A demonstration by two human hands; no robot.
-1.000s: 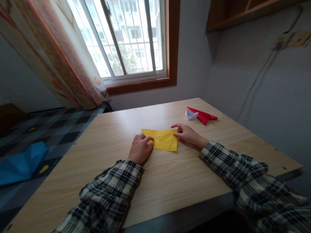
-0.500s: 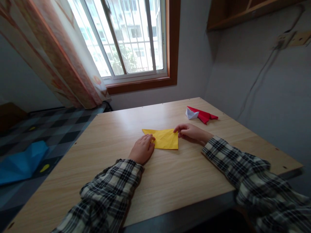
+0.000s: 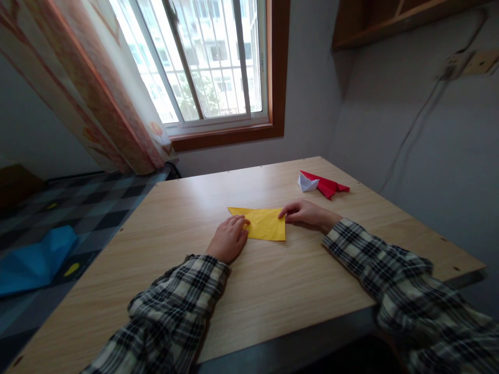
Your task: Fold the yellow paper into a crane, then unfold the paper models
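Observation:
A folded yellow paper [image 3: 265,224] lies flat on the wooden table [image 3: 273,280]. My left hand [image 3: 228,239] rests on its left lower edge, fingers curled and pressing down on the paper. My right hand [image 3: 306,212] touches the paper's upper right corner with its fingertips drawn together on the corner. Both arms wear plaid sleeves.
A red folded paper [image 3: 327,185] and a small white folded paper [image 3: 306,183] lie at the table's far right. A window [image 3: 202,62] with a curtain [image 3: 89,83] is behind. A blue sheet [image 3: 33,259] lies on the checkered surface to the left. The wall is close on the right.
My right hand slid slightly back along the paper's right corner and its fingers closed in. My left hand shifted a little forward onto the paper's edge.

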